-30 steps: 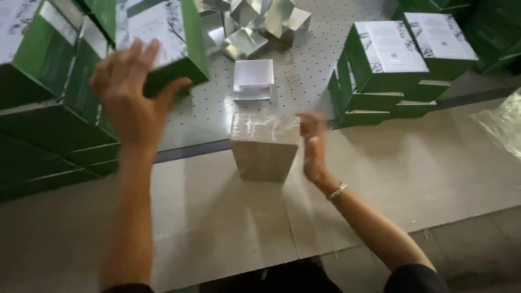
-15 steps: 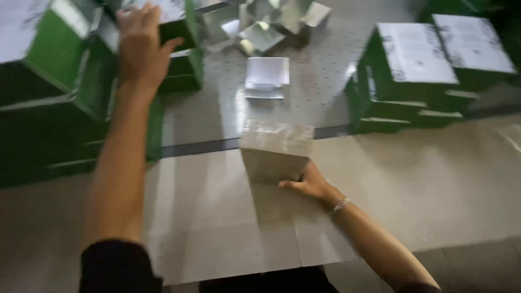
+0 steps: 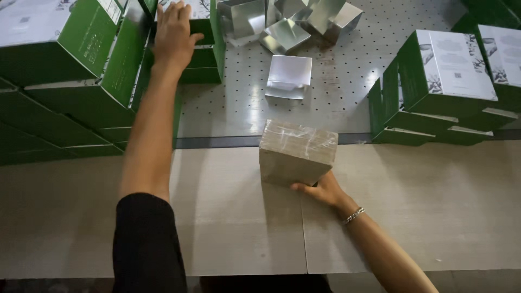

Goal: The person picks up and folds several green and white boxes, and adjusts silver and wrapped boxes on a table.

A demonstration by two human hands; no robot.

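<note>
My left hand (image 3: 175,38) reaches far forward and lies flat, fingers spread, on a green box (image 3: 202,59) in the pile at the back left. My right hand (image 3: 321,190) rests against the near lower edge of a tan block wrapped in clear film (image 3: 297,152), which sits on the pale table just before the dark seam. Its fingers touch the block's front face and underside; a thin bracelet is on that wrist.
Stacks of green boxes with white tops (image 3: 65,70) fill the left; more stand at the right (image 3: 445,92). A small white open box (image 3: 288,76) and several silver foil cartons (image 3: 287,21) lie on the perforated grey surface (image 3: 347,92) behind.
My left hand has stretched further forward onto the green boxes. My right hand slid from the block's right side down to its near lower edge.
</note>
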